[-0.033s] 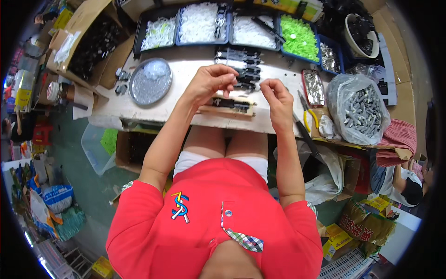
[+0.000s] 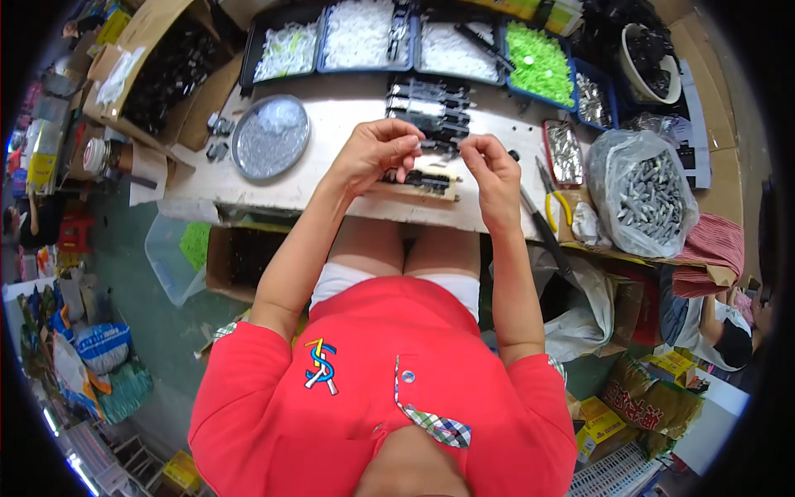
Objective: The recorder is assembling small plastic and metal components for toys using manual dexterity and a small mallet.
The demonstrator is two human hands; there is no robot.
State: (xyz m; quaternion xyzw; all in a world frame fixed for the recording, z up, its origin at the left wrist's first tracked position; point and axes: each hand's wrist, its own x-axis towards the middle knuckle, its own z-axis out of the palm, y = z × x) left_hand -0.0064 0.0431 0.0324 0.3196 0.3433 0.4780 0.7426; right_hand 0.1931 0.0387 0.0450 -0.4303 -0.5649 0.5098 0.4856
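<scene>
Above the front of the white worktable (image 2: 339, 108) I hold both hands raised, fingertips facing each other with a small gap. My left hand (image 2: 377, 156) is closed in a pinch, thumb against forefinger; what sits in it is too small to make out. My right hand (image 2: 494, 176) pinches in the same way, its contents also not readable. Behind the fingers lies a row of black and silver slim parts (image 2: 431, 103). Just below my left fingers, a wooden block fixture (image 2: 411, 190) carries a black part, partly covered by that hand.
Trays of white pieces (image 2: 364, 37) and green pieces (image 2: 538, 66) line the back. A round grey dish (image 2: 269, 157) stands left. At right lie yellow-handled pliers (image 2: 559, 211), a red tray of metal parts (image 2: 563, 153) and a clear bag of grey parts (image 2: 644, 195).
My right hand has come slightly left toward my left hand, narrowing the gap. The left fingers sit a touch lower. The whole view has shifted a little.
</scene>
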